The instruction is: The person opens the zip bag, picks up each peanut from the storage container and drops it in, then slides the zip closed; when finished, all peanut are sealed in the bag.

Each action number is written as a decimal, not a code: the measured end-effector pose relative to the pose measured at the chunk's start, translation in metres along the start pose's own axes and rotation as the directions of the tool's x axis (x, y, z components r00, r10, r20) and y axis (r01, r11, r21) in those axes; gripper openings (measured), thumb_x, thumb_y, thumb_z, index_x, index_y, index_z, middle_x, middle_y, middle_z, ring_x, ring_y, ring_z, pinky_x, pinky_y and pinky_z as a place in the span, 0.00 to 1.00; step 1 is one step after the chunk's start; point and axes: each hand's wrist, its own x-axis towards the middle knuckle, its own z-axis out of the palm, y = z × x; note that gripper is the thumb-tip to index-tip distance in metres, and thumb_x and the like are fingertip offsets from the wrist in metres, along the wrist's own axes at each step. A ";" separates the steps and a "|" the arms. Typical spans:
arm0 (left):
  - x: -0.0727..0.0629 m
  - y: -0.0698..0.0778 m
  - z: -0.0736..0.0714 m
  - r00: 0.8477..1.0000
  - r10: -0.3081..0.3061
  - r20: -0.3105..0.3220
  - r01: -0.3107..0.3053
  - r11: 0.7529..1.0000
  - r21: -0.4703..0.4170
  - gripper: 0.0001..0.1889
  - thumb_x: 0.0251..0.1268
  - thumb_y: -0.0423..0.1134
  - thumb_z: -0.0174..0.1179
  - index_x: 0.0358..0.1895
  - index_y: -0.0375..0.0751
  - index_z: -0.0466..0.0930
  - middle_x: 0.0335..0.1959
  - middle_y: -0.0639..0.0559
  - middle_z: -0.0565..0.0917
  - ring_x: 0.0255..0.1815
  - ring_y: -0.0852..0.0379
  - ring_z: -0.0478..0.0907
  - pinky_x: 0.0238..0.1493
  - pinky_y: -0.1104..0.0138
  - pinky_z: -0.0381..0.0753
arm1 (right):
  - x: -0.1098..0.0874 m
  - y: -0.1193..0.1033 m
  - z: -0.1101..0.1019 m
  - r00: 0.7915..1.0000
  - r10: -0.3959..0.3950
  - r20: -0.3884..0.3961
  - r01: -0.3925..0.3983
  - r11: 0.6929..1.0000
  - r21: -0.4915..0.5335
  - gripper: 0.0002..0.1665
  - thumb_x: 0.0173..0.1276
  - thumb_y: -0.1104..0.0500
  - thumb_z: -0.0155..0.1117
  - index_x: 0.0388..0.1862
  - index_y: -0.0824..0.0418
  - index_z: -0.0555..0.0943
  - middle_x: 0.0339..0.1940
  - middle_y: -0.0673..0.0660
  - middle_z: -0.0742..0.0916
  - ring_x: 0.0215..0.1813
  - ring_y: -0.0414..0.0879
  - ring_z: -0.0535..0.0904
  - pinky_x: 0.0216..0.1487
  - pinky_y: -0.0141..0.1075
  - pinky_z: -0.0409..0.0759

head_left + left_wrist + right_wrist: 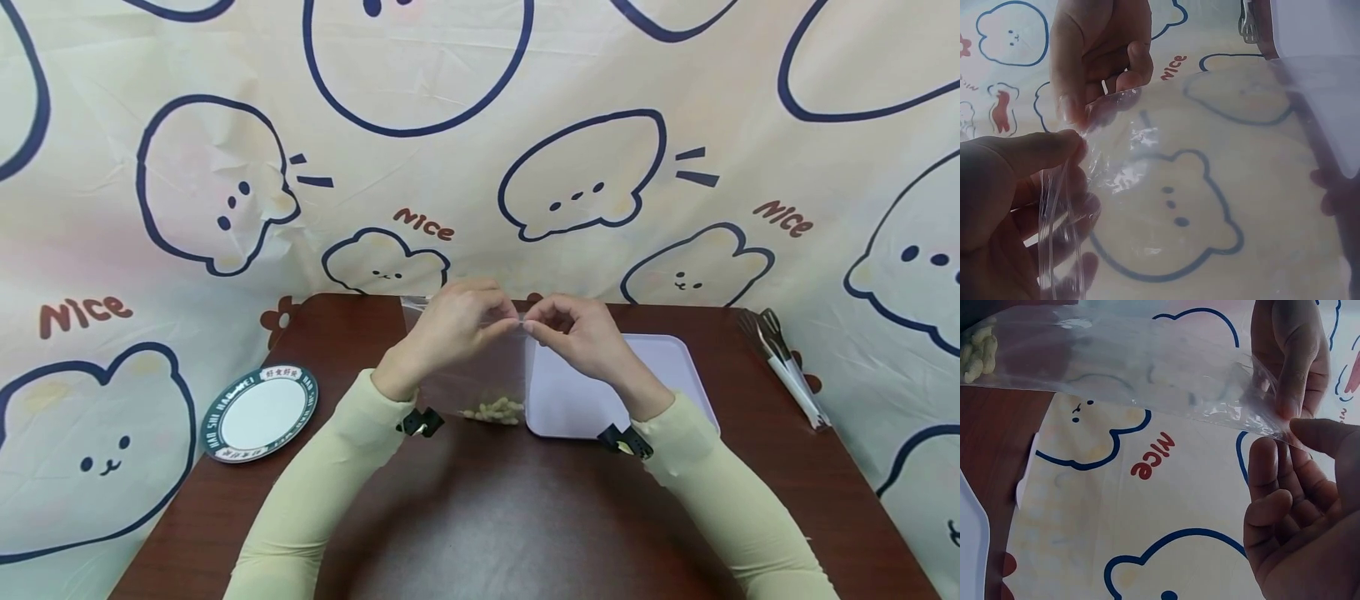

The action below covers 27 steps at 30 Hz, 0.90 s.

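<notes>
A clear zip bag [472, 375] hangs upright over the table, its lower end holding pale, knobbly pieces [980, 353] that look like unshelled peanuts. My left hand [457, 321] pinches the bag's top edge between thumb and forefinger. Right beside it, thumb and forefinger of my right hand [581, 333] pinch the same edge at the corner, and the fingertips of both hands nearly meet. Ridged strips [1057, 225] run along the mouth in the left wrist view. The other fingers of the left hand lie behind the film and show through it.
A lilac tray [660, 375] lies just behind and right of the bag. On the left edge of the brown table [510, 517] sits a white plate with a green rim [258, 412]. White-handled utensils [795, 387] lie at the right edge. A printed cloth [465, 175] hangs behind.
</notes>
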 end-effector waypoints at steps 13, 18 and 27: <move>-0.002 -0.005 -0.007 0.999 -0.042 0.018 0.041 0.999 0.032 0.07 0.67 0.47 0.65 0.37 0.50 0.88 0.34 0.59 0.84 0.36 0.61 0.82 0.42 0.64 0.79 | 0.000 -0.002 -0.003 0.999 -0.039 -0.013 0.039 0.999 -0.039 0.06 0.70 0.51 0.68 0.39 0.51 0.86 0.28 0.51 0.86 0.27 0.45 0.79 0.28 0.36 0.76; -0.006 -0.010 -0.013 0.999 -0.050 0.011 0.049 0.996 0.076 0.06 0.66 0.48 0.66 0.36 0.52 0.87 0.34 0.60 0.85 0.38 0.60 0.83 0.45 0.61 0.77 | -0.001 -0.001 -0.005 0.999 -0.039 -0.011 0.038 0.998 -0.048 0.06 0.70 0.51 0.67 0.40 0.51 0.86 0.29 0.51 0.86 0.27 0.45 0.79 0.28 0.35 0.76; -0.016 -0.023 -0.022 0.997 -0.080 -0.006 0.080 0.994 0.073 0.06 0.64 0.47 0.68 0.35 0.50 0.87 0.33 0.59 0.85 0.37 0.58 0.81 0.44 0.61 0.78 | -0.002 -0.001 -0.006 0.999 -0.039 -0.020 0.038 0.997 -0.061 0.06 0.70 0.50 0.67 0.40 0.50 0.86 0.28 0.50 0.86 0.27 0.45 0.79 0.28 0.36 0.76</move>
